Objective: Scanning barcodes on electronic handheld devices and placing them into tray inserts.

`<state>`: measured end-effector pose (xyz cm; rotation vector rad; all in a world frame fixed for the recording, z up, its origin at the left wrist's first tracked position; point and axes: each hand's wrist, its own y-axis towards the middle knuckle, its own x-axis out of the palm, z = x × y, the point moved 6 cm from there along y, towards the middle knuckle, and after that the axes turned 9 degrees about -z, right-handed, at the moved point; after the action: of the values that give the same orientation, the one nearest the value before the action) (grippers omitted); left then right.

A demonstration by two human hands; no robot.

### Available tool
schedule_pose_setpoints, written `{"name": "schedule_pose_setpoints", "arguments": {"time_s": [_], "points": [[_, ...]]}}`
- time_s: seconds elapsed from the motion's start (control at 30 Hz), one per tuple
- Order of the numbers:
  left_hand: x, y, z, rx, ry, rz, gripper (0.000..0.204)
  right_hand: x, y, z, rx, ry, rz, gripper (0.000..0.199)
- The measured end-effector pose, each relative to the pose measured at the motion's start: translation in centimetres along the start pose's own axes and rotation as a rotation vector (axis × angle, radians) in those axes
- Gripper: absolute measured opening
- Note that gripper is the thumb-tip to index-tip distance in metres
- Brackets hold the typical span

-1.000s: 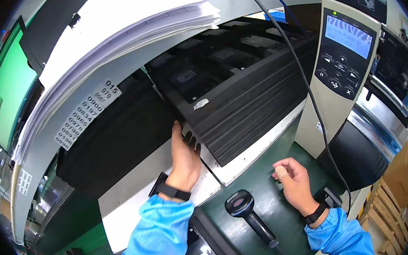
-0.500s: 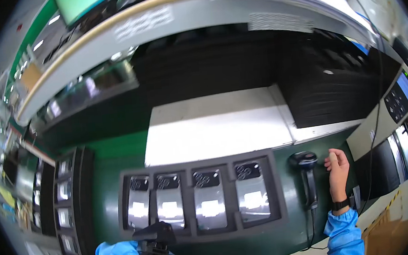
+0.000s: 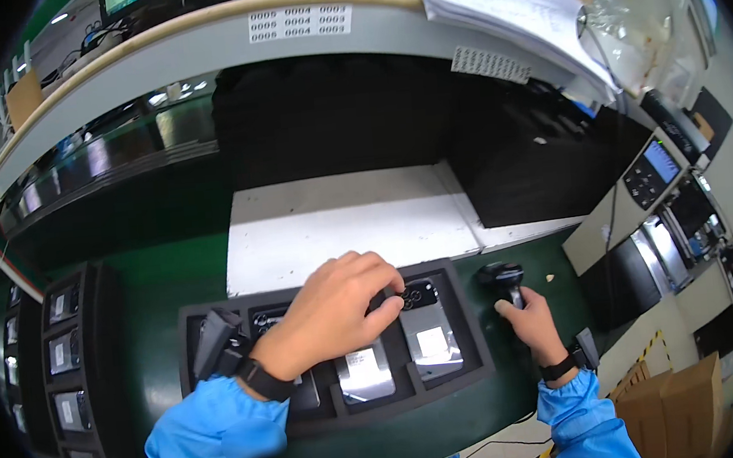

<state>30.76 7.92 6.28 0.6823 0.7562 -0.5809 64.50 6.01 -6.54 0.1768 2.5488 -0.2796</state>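
Note:
My left hand (image 3: 338, 306) reaches over a dark foam tray (image 3: 437, 387) of smartphones. Its thumb and forefinger are apart, at the upper left edge of the rightmost phone (image 3: 432, 332), which lies in its slot, camera side up, with a white label. Beneath the hand shows another phone (image 3: 367, 382); its top is hidden. Farther left, a phone's camera end (image 3: 266, 321) peeks out, and a black wrist device (image 3: 217, 340) covers much of the first slot. My right hand (image 3: 534, 326) is closed round the handle of a black barcode scanner (image 3: 501, 276), right of the tray.
More foam trays of phones (image 3: 65, 351) stand at the left. Behind are a white board (image 3: 340, 223) and black panels, under a shelf (image 3: 219, 41). A beige machine with a screen (image 3: 662, 164) is at the right. A small pale scrap (image 3: 550, 278) lies beside the scanner.
My left hand has come up from the lower edge to the rightmost phone. My right hand has moved left onto the scanner. A pale scrap now shows on the table. The view has shifted.

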Motion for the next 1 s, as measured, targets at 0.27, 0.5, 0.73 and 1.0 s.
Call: {"name": "schedule_pose_setpoints", "arguments": {"time_s": [0.27,0.5,0.73,1.0], "points": [[9.9,3.3,-5.3,0.096,0.049,0.091,0.024,4.0,-10.0,-4.4,0.347,0.871,-0.59,0.041],[12.6,2.7,-5.6,0.152,0.124,0.057,0.029,6.1,-11.8,-5.4,0.384,0.532,-0.623,0.023],[12.5,2.8,-5.6,0.1,0.123,-0.002,0.033,4.4,-10.6,-4.4,0.335,0.514,-0.495,0.031],[12.4,3.2,-4.9,0.082,0.227,-0.117,0.048,-1.3,-6.2,-0.5,0.126,0.14,-0.045,0.035]]}}
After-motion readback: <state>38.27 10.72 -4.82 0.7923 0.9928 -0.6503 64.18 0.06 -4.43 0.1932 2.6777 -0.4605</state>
